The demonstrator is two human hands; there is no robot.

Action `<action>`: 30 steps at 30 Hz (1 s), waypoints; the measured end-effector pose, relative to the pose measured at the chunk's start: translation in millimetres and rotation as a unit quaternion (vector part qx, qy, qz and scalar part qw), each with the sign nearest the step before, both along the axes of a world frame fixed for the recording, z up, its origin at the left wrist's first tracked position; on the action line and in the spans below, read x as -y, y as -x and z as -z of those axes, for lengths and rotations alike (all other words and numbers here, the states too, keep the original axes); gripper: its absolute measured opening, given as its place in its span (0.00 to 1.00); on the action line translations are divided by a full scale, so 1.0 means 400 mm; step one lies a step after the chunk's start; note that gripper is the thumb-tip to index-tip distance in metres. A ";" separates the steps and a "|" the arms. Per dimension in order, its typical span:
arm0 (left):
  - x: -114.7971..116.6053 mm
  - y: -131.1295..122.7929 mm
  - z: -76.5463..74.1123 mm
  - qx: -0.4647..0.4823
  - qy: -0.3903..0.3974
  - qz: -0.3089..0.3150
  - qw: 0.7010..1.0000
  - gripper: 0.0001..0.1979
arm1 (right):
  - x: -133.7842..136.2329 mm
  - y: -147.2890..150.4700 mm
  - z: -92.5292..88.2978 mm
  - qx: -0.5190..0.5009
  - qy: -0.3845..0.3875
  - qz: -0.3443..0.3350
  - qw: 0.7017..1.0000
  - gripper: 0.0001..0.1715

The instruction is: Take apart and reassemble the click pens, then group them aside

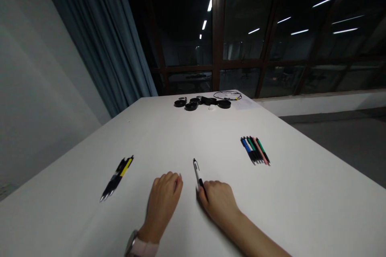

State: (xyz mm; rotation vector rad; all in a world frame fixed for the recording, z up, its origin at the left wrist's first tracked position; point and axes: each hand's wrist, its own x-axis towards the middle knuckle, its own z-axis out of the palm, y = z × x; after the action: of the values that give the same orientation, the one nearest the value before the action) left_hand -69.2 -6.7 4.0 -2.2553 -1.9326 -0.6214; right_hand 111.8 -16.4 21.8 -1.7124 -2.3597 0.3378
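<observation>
My right hand [218, 202] rests on the white table [169, 136] with its fingers closed round the lower end of a white and black pen [197, 172], which points away from me. Just left of it my left hand [164, 200] lies palm down on the table, fingers curled under, holding nothing that I can see. A wristwatch [132, 243] sits on that wrist. Two or three black and yellow pens [117, 176] lie together to the left. Several coloured pens [255, 150] lie side by side to the right.
Black round parts and a thin cable [208, 101] lie at the table's far end. A blue curtain [102, 36] hangs at the back left beside dark windows [271, 28]. The table's right edge drops to a grey floor.
</observation>
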 end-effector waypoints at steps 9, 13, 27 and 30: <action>0.009 -0.075 0.022 0.443 0.147 0.058 0.883 0.20 | -0.025 -0.023 0.045 -0.402 0.123 0.019 0.907 0.31; 0.000 -0.079 0.014 0.536 0.165 0.046 0.827 0.20 | -0.034 -0.007 0.065 -0.563 0.302 0.013 0.769 0.39; -0.004 -0.070 0.012 0.675 0.190 -0.006 0.713 0.29 | -0.046 -0.032 0.042 -0.624 0.410 0.004 0.666 0.39; -0.004 -0.068 0.015 0.654 0.176 -0.005 0.736 0.28 | -0.048 -0.024 0.058 -0.595 0.361 -0.015 0.718 0.40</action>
State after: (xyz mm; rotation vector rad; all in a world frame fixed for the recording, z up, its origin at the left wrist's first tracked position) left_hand -41.9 -5.0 -2.0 -2.0401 -2.6460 -2.5511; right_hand 121.5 3.0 -1.4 -0.9741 -1.2498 1.8701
